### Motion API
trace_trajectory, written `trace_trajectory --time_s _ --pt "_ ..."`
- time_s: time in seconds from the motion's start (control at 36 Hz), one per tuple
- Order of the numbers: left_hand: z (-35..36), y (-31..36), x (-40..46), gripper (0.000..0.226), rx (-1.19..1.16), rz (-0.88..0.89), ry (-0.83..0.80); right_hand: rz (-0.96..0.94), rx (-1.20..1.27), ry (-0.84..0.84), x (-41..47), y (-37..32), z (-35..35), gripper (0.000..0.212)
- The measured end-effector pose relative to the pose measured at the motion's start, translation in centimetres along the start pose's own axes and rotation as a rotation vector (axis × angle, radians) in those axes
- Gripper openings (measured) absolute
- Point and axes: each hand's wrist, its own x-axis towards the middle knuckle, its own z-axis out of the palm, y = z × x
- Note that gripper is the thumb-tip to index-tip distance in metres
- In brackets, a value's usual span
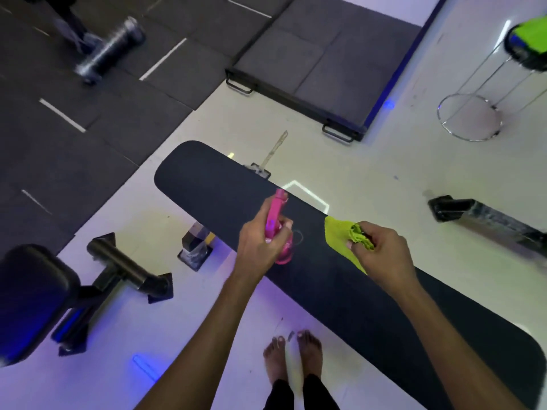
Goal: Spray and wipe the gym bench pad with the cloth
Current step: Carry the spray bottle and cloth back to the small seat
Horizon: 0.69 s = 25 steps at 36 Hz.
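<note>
A long dark bench pad runs diagonally from the upper middle to the lower right. My left hand grips a pink spray bottle above the pad's middle, nozzle pointing toward the far end. My right hand holds a bunched yellow-green cloth just right of the bottle, over the pad's far edge. Part of the cloth hangs down onto the pad.
Another padded bench with a black frame stands at the lower left. A metal stool with a green cloth on it is at the upper right. Dark rubber mats cover the floor at left and top. My bare feet stand by the pad's near edge.
</note>
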Motion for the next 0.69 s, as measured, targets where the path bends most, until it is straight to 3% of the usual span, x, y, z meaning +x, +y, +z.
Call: trace_trajectory --time_s 0.08,0.19,0.31,0.36,0.5,0.69 --pt "-3.1 2.5 -2.6 0.051 -0.054 -0.023 0.061 -0.045 0.082 -0.048 -1.1 -3.4 -1.3 0.032" --pt "-8.4 6.0 -6.8 0.048 -0.109 -0.035 0.214 -0.15 0.11 -0.121 -3.1 -8.8 -2.2 0.01" --pt "-13.8 8.9 -10.5 0.048 -0.092 -0.055 0.314 -0.269 0.014 -0.177 -4.8 -14.8 -1.4 0.03" --pt "-16.5 9.9 -12.3 0.049 -0.087 -0.074 0.361 -0.334 -0.022 -0.226 -5.8 -18.1 -0.5 0.028" --pt "-23.4 10.5 -16.4 0.05 -0.109 -0.108 0.528 -0.479 -0.03 -0.332 -7.9 -25.8 3.4 0.034" --pt "-33.4 7.0 -21.8 0.049 -0.146 -0.137 0.796 -0.576 -0.084 -0.458 -11.1 -35.7 12.9 0.016"
